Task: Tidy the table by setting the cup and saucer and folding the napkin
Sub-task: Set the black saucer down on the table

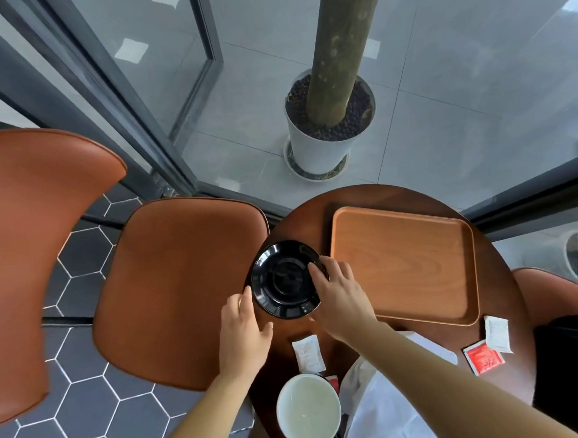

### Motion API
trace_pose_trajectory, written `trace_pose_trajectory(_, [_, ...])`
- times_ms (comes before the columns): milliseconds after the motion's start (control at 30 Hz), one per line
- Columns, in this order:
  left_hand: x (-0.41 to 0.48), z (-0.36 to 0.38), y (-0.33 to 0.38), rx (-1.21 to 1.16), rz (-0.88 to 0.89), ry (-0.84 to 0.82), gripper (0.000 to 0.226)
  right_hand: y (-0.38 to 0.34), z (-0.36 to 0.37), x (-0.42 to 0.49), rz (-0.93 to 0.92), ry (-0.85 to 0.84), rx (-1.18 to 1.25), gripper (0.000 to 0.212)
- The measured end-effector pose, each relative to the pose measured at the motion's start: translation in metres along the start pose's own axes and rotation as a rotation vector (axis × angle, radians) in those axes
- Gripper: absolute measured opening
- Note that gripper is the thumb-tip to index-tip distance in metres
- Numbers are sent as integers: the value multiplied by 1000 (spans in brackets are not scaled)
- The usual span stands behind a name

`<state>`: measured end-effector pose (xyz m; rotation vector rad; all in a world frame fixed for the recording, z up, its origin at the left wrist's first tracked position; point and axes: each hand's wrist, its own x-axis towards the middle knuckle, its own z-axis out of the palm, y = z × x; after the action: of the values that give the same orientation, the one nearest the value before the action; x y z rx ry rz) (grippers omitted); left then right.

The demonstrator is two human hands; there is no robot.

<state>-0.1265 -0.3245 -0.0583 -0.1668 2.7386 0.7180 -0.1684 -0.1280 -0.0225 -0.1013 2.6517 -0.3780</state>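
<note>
black saucer (286,280) sat just left of the wooden tray (403,265), at the left edge of the round table (298,225); lifted or resting, could not tell. right hand (341,297) gripped its tray-side rim, fingers curled over the edge. left hand (244,328) lay fairly straight-fingered at the rim away from the tray, touching or just short. cup (308,410) stood apart, nearer the person than the tray. napkin (389,406) lay rumpled below the tray's near edge, unfolded. white sachet (308,353) and red sachet (483,357) lay loose there too. judged early: cup unseated, napkin unfolded.
</note>
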Motion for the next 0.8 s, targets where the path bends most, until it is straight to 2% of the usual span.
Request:
trace_pose_trajectory(200, [-31,36,-11,122,136,119,77,-11,29,-4,-33,43,-56,109])
trace_pose_trajectory(400, [-30,58,-28,176,190,191,51,-15,40,6,-8,94,-47,107])
trace_pose_trajectory(600, [-23,74,-38,286,298,188,57,-12,39,11,12,81,-67,119])
trace_pose_trajectory(800, [-22,79,-41,344,286,173,64,-13,35,13,22,83,-61,122])
